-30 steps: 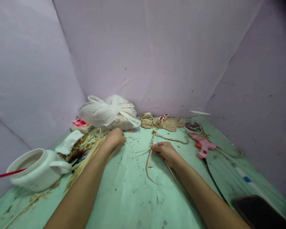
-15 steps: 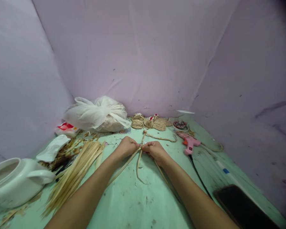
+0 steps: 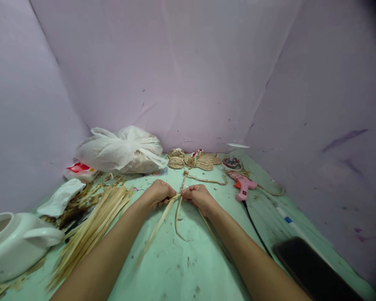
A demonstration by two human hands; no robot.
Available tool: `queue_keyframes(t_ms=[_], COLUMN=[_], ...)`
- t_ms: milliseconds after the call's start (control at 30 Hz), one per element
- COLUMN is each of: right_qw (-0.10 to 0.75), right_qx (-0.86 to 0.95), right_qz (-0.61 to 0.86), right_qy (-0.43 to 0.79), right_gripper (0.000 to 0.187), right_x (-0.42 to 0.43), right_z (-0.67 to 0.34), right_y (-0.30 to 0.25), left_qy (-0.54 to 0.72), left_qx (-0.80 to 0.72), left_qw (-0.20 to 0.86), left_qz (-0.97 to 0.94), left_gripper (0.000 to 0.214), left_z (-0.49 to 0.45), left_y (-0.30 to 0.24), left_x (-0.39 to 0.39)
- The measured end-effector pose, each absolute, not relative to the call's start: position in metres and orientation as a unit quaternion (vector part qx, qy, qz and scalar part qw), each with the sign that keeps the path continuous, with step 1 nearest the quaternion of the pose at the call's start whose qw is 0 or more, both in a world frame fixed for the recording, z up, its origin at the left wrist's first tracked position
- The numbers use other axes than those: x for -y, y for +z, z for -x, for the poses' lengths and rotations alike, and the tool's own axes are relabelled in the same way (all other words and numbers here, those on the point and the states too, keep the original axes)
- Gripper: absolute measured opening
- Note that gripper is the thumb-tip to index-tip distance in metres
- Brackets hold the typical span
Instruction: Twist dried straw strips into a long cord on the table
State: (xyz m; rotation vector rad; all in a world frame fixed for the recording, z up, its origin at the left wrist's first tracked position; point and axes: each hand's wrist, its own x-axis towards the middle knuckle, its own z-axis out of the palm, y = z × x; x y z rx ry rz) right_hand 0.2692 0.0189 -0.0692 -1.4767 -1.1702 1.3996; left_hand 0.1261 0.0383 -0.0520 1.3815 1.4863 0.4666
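Observation:
Both hands meet at a braid of dried plant fibre (image 3: 183, 182), whose knotted end lies on the green tabletop ahead of them. My left hand (image 3: 163, 193) is closed, pinching a pale fibre strand (image 3: 159, 225) that trails down toward me. My right hand (image 3: 198, 196) pinches another strand (image 3: 211, 230), which runs down beside my right forearm. Between the hands a third loose strand (image 3: 177, 221) hangs from the braid and curls on the table. A thin twisted cord (image 3: 207, 180) stretches right from the knot.
Left are a bundle of dried strips (image 3: 97, 230), a white ceramic pot (image 3: 21, 246) and a tied plastic bag (image 3: 125, 152). Woven fibre pieces (image 3: 203, 161) lie at the back. A pink glue gun (image 3: 243, 184), its black cord, and a dark phone (image 3: 313, 267) are on the right.
My left hand has shifted slightly away from the braid, and its strand now shows wider and flatter. The view has turned a little, moving everything left in the picture.

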Motion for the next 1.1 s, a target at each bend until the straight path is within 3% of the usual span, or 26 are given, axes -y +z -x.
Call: queue_keyframes(t_ms=[433,1100], right_qw=[0.387,0.395], right_qx=[0.459,0.471], right_qz=[0.578,0.57], right_qy=[0.553,0.545], right_gripper=[0.004,0.005], right_x=[-0.022,-0.021], right_z=[-0.27,-0.271], right_y=[-0.074,-0.074], left_qy=[0.157,0.17], left_qx=[-0.572,-0.545], left_qw=[0.48,0.64], left_qz=[-0.647,-0.514], left_gripper=[0.009,0.008], left_z=[-0.123,-0.134], left_y=[-0.056,-0.049], left_x=[-0.043,-0.044])
